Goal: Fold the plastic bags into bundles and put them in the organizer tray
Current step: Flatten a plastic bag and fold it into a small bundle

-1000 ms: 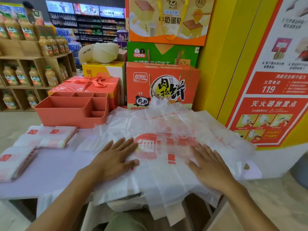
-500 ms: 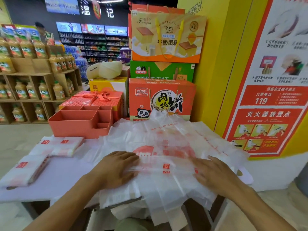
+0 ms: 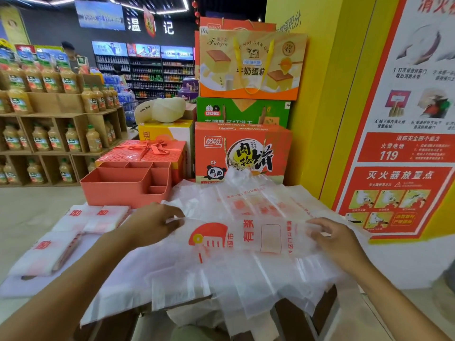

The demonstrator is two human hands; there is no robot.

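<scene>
We pinch the top bag [image 3: 246, 238] in our left hand [image 3: 152, 225], fingers curled. Our right hand [image 3: 338, 242] grips its opposite end.

Yellow wall [image 3: 320, 94], juice shelves [image 3: 56, 134], ceiling strip lights [image 3: 147, 6].

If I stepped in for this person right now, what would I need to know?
Left hand grips the left end of the top bag. Right hand curls its fingers on the right end.
Under it, the loose bag pile covers the table.
Folded bundles lie at the left, in front of the organizer tray, not in it.
Done: those bundles are folded.
Left: fold the top bag and the pile, then put every bundle in the tray.
</scene>
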